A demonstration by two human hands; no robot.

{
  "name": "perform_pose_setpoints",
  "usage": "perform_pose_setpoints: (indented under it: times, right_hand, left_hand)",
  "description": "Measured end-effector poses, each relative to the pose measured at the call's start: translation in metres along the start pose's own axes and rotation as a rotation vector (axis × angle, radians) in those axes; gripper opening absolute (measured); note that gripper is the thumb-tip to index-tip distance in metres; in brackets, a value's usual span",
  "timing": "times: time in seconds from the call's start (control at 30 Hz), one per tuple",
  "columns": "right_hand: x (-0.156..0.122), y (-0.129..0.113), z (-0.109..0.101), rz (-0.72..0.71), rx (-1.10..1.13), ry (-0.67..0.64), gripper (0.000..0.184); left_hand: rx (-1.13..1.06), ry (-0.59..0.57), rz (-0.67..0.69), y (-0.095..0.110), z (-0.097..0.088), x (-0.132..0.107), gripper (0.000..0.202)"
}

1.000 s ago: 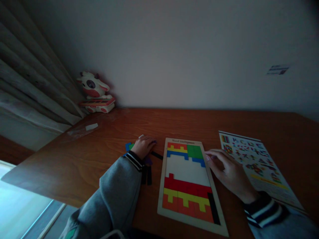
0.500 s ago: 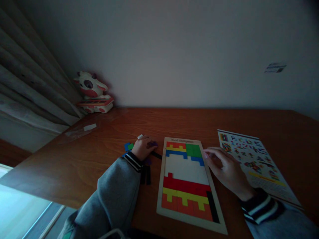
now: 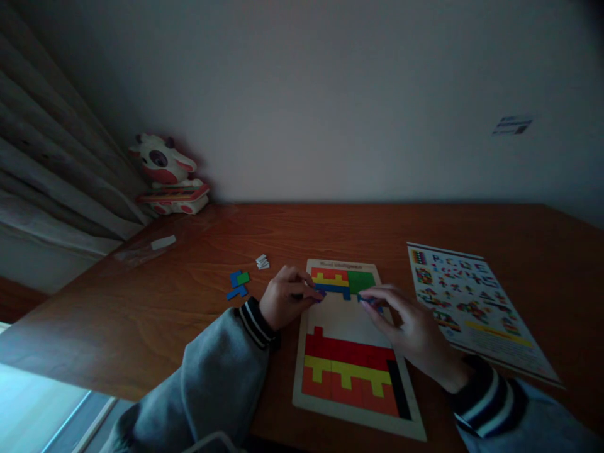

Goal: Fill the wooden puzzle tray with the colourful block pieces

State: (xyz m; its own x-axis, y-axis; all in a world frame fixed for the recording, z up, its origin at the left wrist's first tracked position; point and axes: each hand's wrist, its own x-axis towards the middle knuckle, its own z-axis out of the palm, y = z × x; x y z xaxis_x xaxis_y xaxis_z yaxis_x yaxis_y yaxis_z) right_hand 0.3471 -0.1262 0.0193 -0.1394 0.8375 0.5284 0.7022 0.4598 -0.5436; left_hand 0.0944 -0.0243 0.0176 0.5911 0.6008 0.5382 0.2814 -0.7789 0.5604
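My left hand [image 3: 289, 297] is closed in a pinch on a small purple puzzle piece [image 3: 321, 294], over the left edge of the wooden puzzle board [image 3: 298, 377]. My right hand [image 3: 408, 321] reaches over the board's right side, thumb and fingers pinched at a blue piece [image 3: 359, 297]. Something dark shows between those fingertips, too small to make out. Orange, yellow, blue and green pieces fill the top of the board. Red, yellow, orange and black pieces fill its lower part. A white bare area [image 3: 352, 324] lies between them.
Loose blue pieces [image 3: 236, 293] and a green piece [image 3: 243, 278] lie left of the board, near small white pieces [image 3: 262, 262]. A printed sheet [image 3: 476, 302] lies to the right. A cow toy [image 3: 170, 176] stands at the back left by the curtain [image 3: 61, 138].
My left hand has moved right from the loose pieces to the board's edge, bringing a purple piece. My right hand has shifted left over the board. The small white pieces are now uncovered.
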Motion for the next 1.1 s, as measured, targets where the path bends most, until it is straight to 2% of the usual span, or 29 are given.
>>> perform_pose_setpoints:
  times: [0.13, 0.33, 0.5, 0.63, 0.83, 0.93, 1.1]
  right_hand:
    - [-0.003, -0.013, 0.011, -0.098, 0.027, -0.068, 0.022]
    - [-0.008, -0.020, 0.019, -0.114, 0.143, -0.093, 0.018]
    - [-0.009, -0.021, 0.019, -0.074, 0.200, -0.062, 0.019]
    - [-0.008, -0.023, 0.023, -0.030, 0.267, -0.085, 0.025]
    - [-0.002, -0.028, 0.027, -0.019, 0.403, -0.161, 0.029]
    - [-0.002, -0.025, 0.021, -0.031, 0.336, -0.168, 0.025]
    - [-0.004, -0.006, 0.001, -0.071, -0.036, -0.082, 0.018]
  left_hand:
    - [-0.265, -0.087, -0.021, 0.013, 0.009, -0.005, 0.011]
    - [-0.527, -0.214, 0.004, 0.027, 0.009, -0.004, 0.018]
    - [-0.487, -0.202, 0.028, 0.027, 0.011, -0.005, 0.016]
    - [-0.453, -0.193, 0.006, 0.024, 0.012, -0.007, 0.011]
    - [-0.480, -0.294, -0.014, 0.025, 0.009, -0.007, 0.014]
    - [-0.472, -0.265, -0.038, 0.026, 0.011, -0.007, 0.011]
    - [-0.422, -0.124, -0.166, 0.022, 0.016, -0.008, 0.030]
